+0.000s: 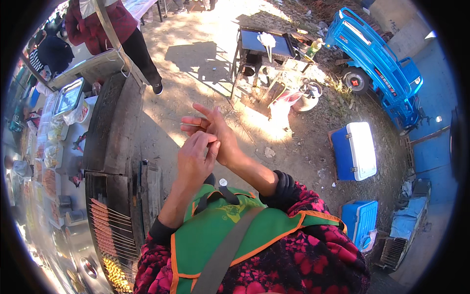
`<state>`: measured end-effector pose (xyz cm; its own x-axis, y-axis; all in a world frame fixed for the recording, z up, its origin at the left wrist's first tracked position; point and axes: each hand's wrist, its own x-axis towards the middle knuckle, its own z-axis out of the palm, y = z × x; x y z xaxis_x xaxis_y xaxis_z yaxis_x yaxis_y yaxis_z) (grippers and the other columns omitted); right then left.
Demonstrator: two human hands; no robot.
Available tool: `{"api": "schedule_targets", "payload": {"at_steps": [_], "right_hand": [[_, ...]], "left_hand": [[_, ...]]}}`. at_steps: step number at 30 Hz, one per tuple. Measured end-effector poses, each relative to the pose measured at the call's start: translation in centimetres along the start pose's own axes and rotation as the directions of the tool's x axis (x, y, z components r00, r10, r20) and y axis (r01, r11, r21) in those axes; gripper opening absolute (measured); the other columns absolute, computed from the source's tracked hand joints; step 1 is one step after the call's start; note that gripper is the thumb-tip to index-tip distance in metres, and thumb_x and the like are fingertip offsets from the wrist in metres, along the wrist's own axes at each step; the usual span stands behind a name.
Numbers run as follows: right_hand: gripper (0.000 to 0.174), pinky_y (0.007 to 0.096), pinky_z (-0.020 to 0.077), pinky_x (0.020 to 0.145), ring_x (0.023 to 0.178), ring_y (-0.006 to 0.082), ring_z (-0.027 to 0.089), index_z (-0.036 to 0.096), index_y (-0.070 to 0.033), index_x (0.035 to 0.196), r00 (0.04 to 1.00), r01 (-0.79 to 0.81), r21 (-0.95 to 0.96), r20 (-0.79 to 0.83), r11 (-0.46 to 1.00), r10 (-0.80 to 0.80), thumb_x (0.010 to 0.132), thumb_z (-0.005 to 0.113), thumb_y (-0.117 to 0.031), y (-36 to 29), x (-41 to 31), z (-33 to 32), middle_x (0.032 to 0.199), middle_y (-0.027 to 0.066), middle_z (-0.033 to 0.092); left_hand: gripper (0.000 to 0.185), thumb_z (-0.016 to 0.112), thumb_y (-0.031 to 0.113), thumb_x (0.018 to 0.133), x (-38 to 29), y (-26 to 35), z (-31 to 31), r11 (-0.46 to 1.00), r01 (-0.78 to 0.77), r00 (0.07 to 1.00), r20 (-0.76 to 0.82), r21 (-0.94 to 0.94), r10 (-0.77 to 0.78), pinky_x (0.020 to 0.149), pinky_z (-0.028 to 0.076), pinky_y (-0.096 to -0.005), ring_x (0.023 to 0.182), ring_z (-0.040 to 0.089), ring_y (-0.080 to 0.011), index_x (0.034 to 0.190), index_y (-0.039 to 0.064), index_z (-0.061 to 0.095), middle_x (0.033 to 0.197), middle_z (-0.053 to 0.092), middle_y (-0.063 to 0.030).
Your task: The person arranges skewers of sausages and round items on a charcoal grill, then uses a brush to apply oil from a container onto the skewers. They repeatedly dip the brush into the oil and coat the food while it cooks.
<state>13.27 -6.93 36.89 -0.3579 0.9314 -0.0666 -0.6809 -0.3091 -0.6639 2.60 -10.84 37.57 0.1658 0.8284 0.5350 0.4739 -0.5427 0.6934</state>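
My left hand [195, 156] is raised in front of my green apron [220, 220] with orange trim. Its fingers are drawn together and touch the palm side of my right hand [223, 137]. I see no object between the left fingertips, though something tiny there could be hidden. My right hand is turned palm inward with its fingers spread, and nothing shows in it. Nearest to my left forearm is a charcoal grill [115, 187], where meat skewers [104, 228] lie in a row. Yellow skewered pieces [115, 272] lie nearer to me.
At left, a metal counter [69, 147] holds several food containers. A person [141, 51] stands beyond a wooden post [108, 29]. A griddle stand [266, 42] is ahead. On the right are a white-lidded blue cooler [361, 150], a smaller blue cooler [360, 220] and a blue cargo tricycle [374, 62].
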Motion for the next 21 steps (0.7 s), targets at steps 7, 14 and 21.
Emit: {"api": "schedule_targets", "payload": {"at_steps": [7, 14, 21], "right_hand": [[0.067, 0.0411, 0.0523, 0.088, 0.096, 0.0285, 0.064, 0.044, -0.006, 0.137, 0.943, 0.105, 0.055, -0.322, 0.993, -0.081, 0.103, 0.024, -0.059, -7.4, 8.6, -7.3, 0.111, 0.0180, 0.064], [0.064, 0.0401, 0.0513, 0.092, 0.102, 0.0266, 0.064, 0.045, -0.002, 0.138, 0.965, 0.123, -0.132, -0.216, 0.984, -0.150, 0.105, 0.026, -0.053, -13.6, 17.4, -21.0, 0.110, 0.0168, 0.065], [0.053, 0.0400, 0.0523, 0.085, 0.101, 0.0290, 0.066, 0.053, -0.007, 0.130, 0.657, -0.418, -0.887, -0.444, 0.196, -0.609, 0.088, 0.069, -0.034, -24.8, 28.5, -45.2, 0.114, 0.0161, 0.064]], "left_hand": [[0.007, 0.064, 0.006, 0.088, 12.0, -6.1, 9.3, 0.992, -0.074, 0.989, 0.117, -0.104, 0.086, 0.066, 0.051, -0.0388, 0.076, 0.065, -0.0322, 0.094, 0.004, 0.061, 0.085, 0.065, -0.0118], [0.009, 0.063, 0.010, 0.092, 21.3, -13.6, 20.4, 0.866, 0.230, 0.945, 0.313, -0.444, -0.091, 0.065, 0.049, -0.0283, 0.070, 0.060, -0.0121, 0.092, 0.002, 0.060, 0.077, 0.063, -0.0053], [0.017, 0.062, 0.016, 0.096, 23.5, -17.5, 25.6, 0.834, 0.524, 0.771, 0.513, -0.171, -0.378, 0.068, 0.050, -0.0255, 0.071, 0.060, -0.0095, 0.089, 0.000, 0.060, 0.076, 0.063, -0.0033]]}}
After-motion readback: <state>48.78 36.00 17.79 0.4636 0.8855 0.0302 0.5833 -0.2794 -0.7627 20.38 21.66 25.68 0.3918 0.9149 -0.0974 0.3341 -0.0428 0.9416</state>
